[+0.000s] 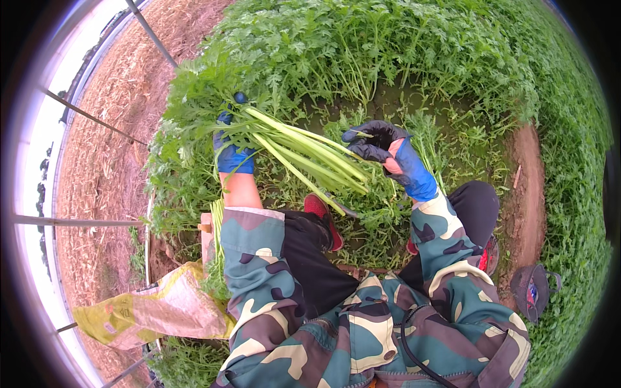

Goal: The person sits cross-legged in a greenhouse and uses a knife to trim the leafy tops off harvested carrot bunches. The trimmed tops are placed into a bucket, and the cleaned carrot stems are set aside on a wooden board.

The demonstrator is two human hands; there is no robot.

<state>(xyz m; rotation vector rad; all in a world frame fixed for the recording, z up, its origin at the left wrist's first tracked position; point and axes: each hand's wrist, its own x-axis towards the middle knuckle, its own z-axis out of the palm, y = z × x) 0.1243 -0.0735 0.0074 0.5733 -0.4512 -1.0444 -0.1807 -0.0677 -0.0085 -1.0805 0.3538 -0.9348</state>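
Observation:
My left hand (pixel 234 140), in a blue glove, is closed around a bunch of leafy green stalks (pixel 310 150). The leaves hang out to the left and the pale cut ends point right. My right hand (pixel 381 145), in a torn blue and black glove with bare skin showing, is beside the stalk ends. Its fingers are curled, with a small leafy bit at the fingertips; whether it grips a stalk is unclear. Below the stalk ends, a curved blade (pixel 345 206) lies partly hidden among low leaves.
Dense leafy plants (pixel 388 39) stand ahead and to the right. A yellow and white woven sack (pixel 170 305) lies at the left, near more stalks (pixel 217 233) by my left sleeve. A dark mesh bag (pixel 529 291) is at the right, by a bare soil strip (pixel 526 194). Metal poles (pixel 82 222) edge the left.

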